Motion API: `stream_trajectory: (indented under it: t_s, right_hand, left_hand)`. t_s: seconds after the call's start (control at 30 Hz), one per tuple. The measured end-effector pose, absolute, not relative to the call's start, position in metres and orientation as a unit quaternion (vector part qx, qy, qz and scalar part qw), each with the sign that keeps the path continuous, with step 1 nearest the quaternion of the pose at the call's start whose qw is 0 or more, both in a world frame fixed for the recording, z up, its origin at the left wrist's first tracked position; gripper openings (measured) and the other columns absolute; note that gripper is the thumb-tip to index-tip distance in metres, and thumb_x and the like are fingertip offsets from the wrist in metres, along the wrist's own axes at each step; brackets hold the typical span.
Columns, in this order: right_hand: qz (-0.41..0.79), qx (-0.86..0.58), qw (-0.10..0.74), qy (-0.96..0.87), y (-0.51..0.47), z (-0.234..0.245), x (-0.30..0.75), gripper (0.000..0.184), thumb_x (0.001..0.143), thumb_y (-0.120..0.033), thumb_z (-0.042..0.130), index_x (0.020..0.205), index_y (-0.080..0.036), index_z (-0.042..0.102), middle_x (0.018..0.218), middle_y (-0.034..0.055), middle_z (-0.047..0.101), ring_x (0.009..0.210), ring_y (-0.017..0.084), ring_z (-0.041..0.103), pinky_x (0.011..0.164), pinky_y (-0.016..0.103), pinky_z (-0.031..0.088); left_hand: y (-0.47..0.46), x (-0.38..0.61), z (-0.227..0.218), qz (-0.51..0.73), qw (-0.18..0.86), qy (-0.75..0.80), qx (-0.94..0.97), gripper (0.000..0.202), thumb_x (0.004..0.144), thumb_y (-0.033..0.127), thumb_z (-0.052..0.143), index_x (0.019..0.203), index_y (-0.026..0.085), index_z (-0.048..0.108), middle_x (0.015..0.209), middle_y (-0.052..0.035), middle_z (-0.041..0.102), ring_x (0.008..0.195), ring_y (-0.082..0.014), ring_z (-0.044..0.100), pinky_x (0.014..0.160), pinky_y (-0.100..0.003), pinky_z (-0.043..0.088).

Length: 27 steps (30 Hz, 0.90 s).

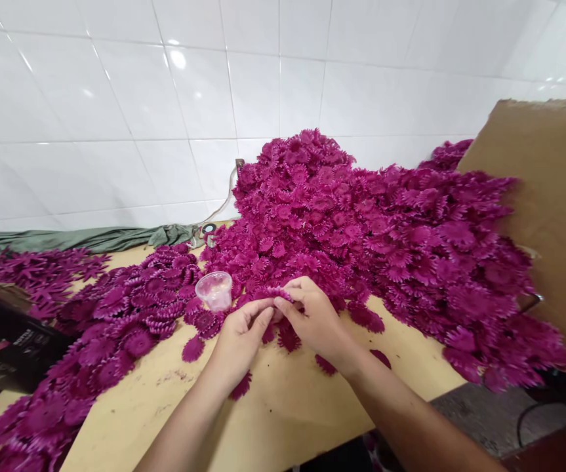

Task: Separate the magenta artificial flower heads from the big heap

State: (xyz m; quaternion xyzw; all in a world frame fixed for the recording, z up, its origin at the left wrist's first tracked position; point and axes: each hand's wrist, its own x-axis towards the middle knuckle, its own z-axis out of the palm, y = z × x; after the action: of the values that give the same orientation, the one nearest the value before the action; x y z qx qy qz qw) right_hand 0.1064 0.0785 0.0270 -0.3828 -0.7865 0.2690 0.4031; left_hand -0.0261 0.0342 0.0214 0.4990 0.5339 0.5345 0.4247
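Note:
Between my two hands is a magenta artificial flower piece (279, 293), its fringed petals showing above the fingertips. My left hand (244, 333) pinches its near left side with thumb and fingers. From the right, my right hand (313, 319) grips the same flower piece, thumb pressed toward the left fingertips. The flower's lower part is hidden by the fingers. Just left of the hands stands a small clear plastic cup (214, 291). Loose flat magenta flower pieces (288, 337) lie on the yellowish tabletop (283, 419) beneath and around both hands.
A tall heap of magenta flowers (322, 203) rises against the white tiled wall (263, 85). Another pile (135, 314) runs along the left. A cardboard sheet (553, 216) stands right, a black box (10, 341) left. Green cloth (90, 239) and a cable (226, 200) lie at the back.

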Motion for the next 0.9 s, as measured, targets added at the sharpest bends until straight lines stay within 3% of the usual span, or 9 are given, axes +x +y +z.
stream_trajectory:
  t_s: [0.2,0.37,0.67,0.8,0.9]
  right_hand:
    - [0.253,-0.431,0.453,-0.738,0.081,0.027,0.109,0.026,0.082,-0.030,0.042,0.057,-0.020,0.040,0.058,-0.0003,0.047,0.056,0.013,0.044,0.057,0.026,0.037]
    - [0.312,-0.432,0.446,-0.719,0.079,0.025,0.108,0.031,0.081,-0.036,0.041,0.055,-0.019,0.038,0.051,-0.0029,0.042,0.049,0.010,0.036,0.048,0.023,0.029]
    - [0.484,-0.367,0.460,-0.647,0.083,0.023,0.105,0.033,0.081,-0.043,0.039,0.061,-0.017,0.048,0.057,-0.0013,0.046,0.056,0.011,0.044,0.056,0.024,0.040]
    - [0.463,-0.363,0.458,-0.667,0.083,0.023,0.105,0.018,0.078,-0.032,0.044,0.072,-0.017,0.053,0.075,0.0023,0.055,0.076,0.015,0.051,0.074,0.029,0.043]
    - [0.456,-0.381,0.473,-0.650,0.083,0.023,0.105,0.014,0.076,-0.029,0.046,0.076,-0.017,0.053,0.078,0.0029,0.056,0.078,0.015,0.051,0.075,0.030,0.042]
  left_hand:
    - [0.034,-0.026,0.017,0.556,0.315,0.576,0.509,0.024,0.069,0.032,0.058,0.087,0.016,0.063,0.079,-0.0047,0.065,0.075,-0.0172,0.060,0.072,-0.030,0.047]
    - [0.039,-0.017,0.019,0.543,0.182,0.560,0.599,0.021,0.073,0.025,0.054,0.091,0.019,0.062,0.083,-0.0039,0.062,0.077,-0.0165,0.058,0.074,-0.031,0.048]
    - [0.050,-0.011,0.017,0.506,0.229,0.523,0.647,0.027,0.075,0.021,0.051,0.100,0.017,0.061,0.091,-0.0066,0.063,0.084,-0.0170,0.060,0.078,-0.033,0.050]
    - [0.051,-0.013,0.016,0.506,0.151,0.543,0.653,0.035,0.072,0.013,0.047,0.105,0.017,0.059,0.100,-0.0077,0.062,0.095,-0.0180,0.057,0.088,-0.036,0.046]
    - [0.052,-0.012,0.016,0.508,0.086,0.541,0.665,0.031,0.074,0.019,0.050,0.103,0.018,0.061,0.100,-0.0080,0.061,0.097,-0.0195,0.055,0.090,-0.038,0.044]
